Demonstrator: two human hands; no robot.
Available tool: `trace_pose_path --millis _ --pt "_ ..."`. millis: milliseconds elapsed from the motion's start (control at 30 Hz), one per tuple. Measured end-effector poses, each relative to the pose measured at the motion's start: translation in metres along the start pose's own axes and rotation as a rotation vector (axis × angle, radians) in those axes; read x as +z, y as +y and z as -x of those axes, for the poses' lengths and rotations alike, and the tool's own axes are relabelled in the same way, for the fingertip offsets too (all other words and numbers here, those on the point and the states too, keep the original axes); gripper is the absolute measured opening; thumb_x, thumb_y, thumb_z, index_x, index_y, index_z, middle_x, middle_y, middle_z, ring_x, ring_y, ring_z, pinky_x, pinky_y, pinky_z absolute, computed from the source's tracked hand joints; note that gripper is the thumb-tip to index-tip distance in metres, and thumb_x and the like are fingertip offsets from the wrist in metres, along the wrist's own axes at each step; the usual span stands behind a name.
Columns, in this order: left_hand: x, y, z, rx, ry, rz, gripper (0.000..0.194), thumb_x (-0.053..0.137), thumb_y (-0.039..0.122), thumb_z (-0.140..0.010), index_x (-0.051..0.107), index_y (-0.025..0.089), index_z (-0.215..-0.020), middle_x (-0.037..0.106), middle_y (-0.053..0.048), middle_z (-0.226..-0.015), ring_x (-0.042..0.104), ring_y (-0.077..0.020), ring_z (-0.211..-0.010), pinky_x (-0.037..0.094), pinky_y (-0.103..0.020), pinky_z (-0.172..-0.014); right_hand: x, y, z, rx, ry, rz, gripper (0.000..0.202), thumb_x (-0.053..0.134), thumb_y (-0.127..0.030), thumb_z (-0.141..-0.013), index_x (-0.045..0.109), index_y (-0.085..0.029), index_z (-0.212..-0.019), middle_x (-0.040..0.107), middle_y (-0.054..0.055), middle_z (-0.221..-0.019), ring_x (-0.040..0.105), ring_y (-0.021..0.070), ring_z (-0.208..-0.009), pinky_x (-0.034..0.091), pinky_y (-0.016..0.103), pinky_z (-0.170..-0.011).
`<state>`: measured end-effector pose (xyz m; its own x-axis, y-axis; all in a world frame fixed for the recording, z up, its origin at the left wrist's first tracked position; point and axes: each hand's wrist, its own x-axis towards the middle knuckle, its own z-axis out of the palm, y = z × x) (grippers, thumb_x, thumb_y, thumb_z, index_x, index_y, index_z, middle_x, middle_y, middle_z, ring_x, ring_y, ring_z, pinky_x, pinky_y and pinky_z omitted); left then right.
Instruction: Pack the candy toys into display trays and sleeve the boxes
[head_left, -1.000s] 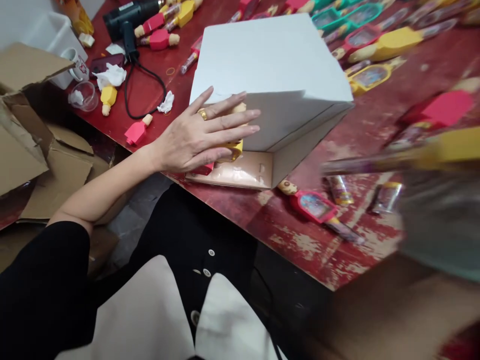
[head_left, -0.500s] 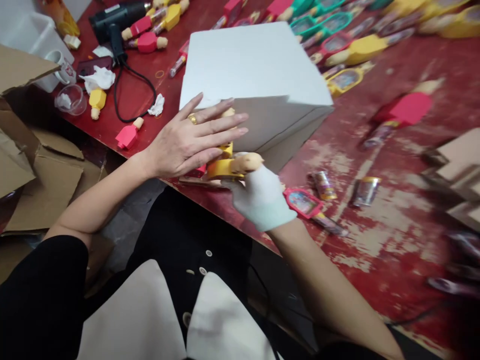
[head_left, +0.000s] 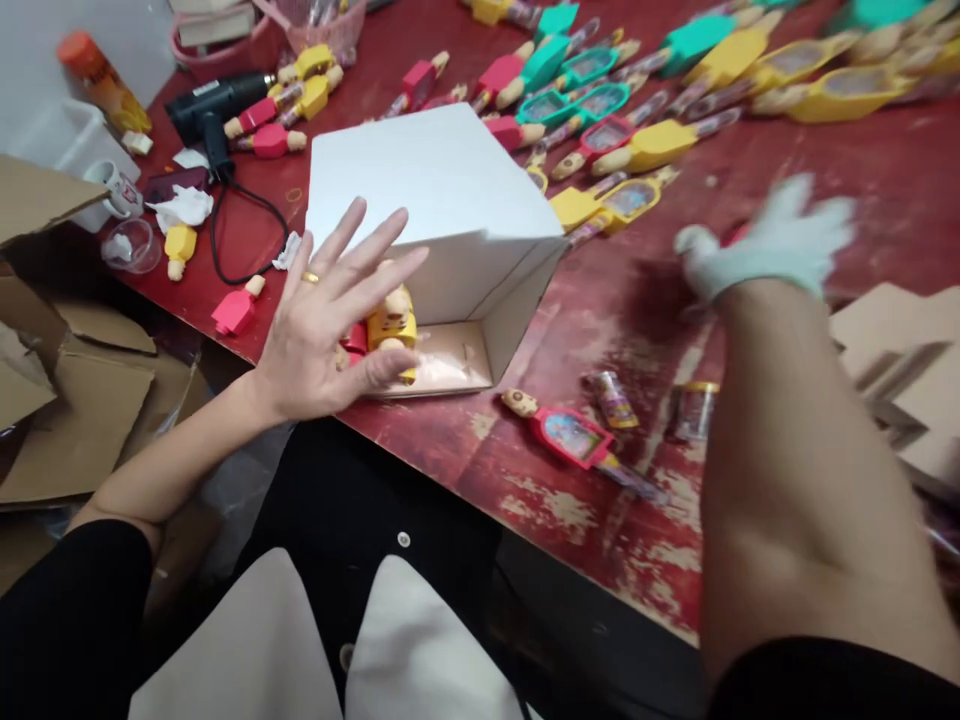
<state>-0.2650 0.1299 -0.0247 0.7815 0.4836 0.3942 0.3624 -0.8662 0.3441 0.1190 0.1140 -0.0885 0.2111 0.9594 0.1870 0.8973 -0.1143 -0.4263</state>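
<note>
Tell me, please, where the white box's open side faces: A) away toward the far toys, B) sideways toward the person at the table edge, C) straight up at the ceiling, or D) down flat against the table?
B: the white box lies on its side, its opening toward the person, with yellow toys visible inside behind the bare left hand.

Toys (head_left: 391, 325) inside box (head_left: 442, 200) on table (head_left: 630, 300)

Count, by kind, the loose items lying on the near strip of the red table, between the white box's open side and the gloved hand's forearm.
Pink framed toy with a tan head: 1
Small foil-wrapped tubes: 2
Total: 3
</note>
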Motion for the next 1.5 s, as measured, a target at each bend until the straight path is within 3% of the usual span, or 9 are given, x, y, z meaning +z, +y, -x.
trace_pose_path --millis 167,267,467,633,733,833,967,1300,1500 --pt "-0.008 0.008 0.001 -0.044 -0.211 -0.136 0.062 0.046 0.061 -0.1 0.04 0.034 -0.156 0.039 -0.007 -0.165 0.026 -0.0334 -0.158 0.005 -0.065 -0.129 0.037 0.01 -0.034 0.101 0.025 0.14 0.061 0.034 -0.046 -0.099 0.044 -0.01 -0.149 0.03 0.028 -0.154 0.03 0.0349 -0.133 0.03 0.058 -0.104" --pt "-0.016 0.007 -0.003 -0.09 -0.2 -0.132 0.066 0.047 0.062 -0.099 0.037 0.032 -0.158 0.032 -0.009 -0.168 0.022 -0.0349 -0.159 0.009 -0.065 -0.129 0.065 0.019 -0.055 0.289 0.022 0.202 0.069 0.028 -0.053 -0.101 0.036 -0.009 -0.154 0.018 0.029 -0.161 0.024 0.0386 -0.139 0.026 0.061 -0.106" --pt "-0.022 -0.006 -0.009 -0.172 -0.263 -0.043 0.069 0.054 0.046 -0.1 0.027 0.034 -0.162 0.028 -0.007 -0.17 0.017 -0.0338 -0.161 0.025 -0.062 -0.128 0.096 0.021 -0.113 0.375 -0.093 0.197 0.059 0.031 -0.053 -0.099 0.062 -0.017 -0.135 0.048 0.02 -0.146 0.04 0.0401 -0.132 0.028 0.062 -0.109" --pt "-0.02 -0.003 0.0 -0.223 -0.229 -0.027 0.069 0.054 0.046 -0.098 0.03 0.03 -0.161 0.03 -0.009 -0.169 0.022 -0.0365 -0.159 0.034 -0.063 -0.124 0.098 0.018 -0.214 0.225 0.06 0.111 0.076 0.038 -0.065 -0.093 0.038 -0.025 -0.157 0.035 0.019 -0.159 0.035 0.0456 -0.139 0.026 0.068 -0.11" --pt "-0.022 0.003 0.003 -0.259 -0.261 -0.073 0.071 0.054 0.051 -0.096 0.033 0.027 -0.16 0.033 -0.012 -0.167 0.026 -0.0398 -0.156 0.042 -0.064 -0.118 0.103 0.027 -0.281 0.233 -0.008 0.082 0.083 0.037 -0.073 -0.09 0.029 -0.03 -0.161 0.019 0.016 -0.168 0.021 0.0535 -0.146 0.018 0.077 -0.109" --pt "-0.025 0.008 0.002 -0.273 -0.298 -0.086 0.069 0.056 0.048 -0.095 0.036 0.028 -0.158 0.036 -0.012 -0.165 0.03 -0.0394 -0.155 0.044 -0.062 -0.117 0.112 0.047 -0.305 0.263 -0.056 0.078 0.083 0.039 -0.077 -0.087 0.035 -0.033 -0.158 0.016 0.014 -0.169 0.017 0.0565 -0.146 0.016 0.082 -0.105" --pt "-0.025 0.008 -0.004 -0.281 -0.288 -0.072 0.066 0.057 0.04 -0.096 0.036 0.028 -0.158 0.035 -0.01 -0.166 0.026 -0.0372 -0.156 0.037 -0.062 -0.122 0.119 0.069 -0.256 0.164 0.024 0.123 0.075 0.037 -0.071 -0.091 0.045 -0.027 -0.152 0.036 0.017 -0.16 0.03 0.0494 -0.14 0.019 0.079 -0.107" --pt "-0.01 -0.012 -0.007 -0.151 -0.149 0.029 0.069 0.063 0.038 -0.096 0.035 0.031 -0.158 0.038 -0.008 -0.164 0.028 -0.0326 -0.156 0.025 -0.059 -0.128 0.071 0.054 -0.019 -0.028 -0.124 0.411 0.061 0.034 -0.052 -0.098 0.049 -0.026 -0.151 0.042 0.014 -0.157 0.04 0.0403 -0.135 0.039 0.065 -0.103" --pt "-0.012 -0.01 -0.01 -0.235 -0.188 0.011 0.062 0.044 0.058 -0.101 0.042 0.029 -0.155 0.04 -0.009 -0.164 0.028 -0.0341 -0.156 0.02 -0.064 -0.128 0.067 0.019 -0.026 -0.366 -0.352 0.331 0.055 0.057 -0.014 -0.074 0.066 -0.017 -0.128 0.059 0.015 -0.139 0.042 0.033 -0.134 0.029 0.052 -0.114"
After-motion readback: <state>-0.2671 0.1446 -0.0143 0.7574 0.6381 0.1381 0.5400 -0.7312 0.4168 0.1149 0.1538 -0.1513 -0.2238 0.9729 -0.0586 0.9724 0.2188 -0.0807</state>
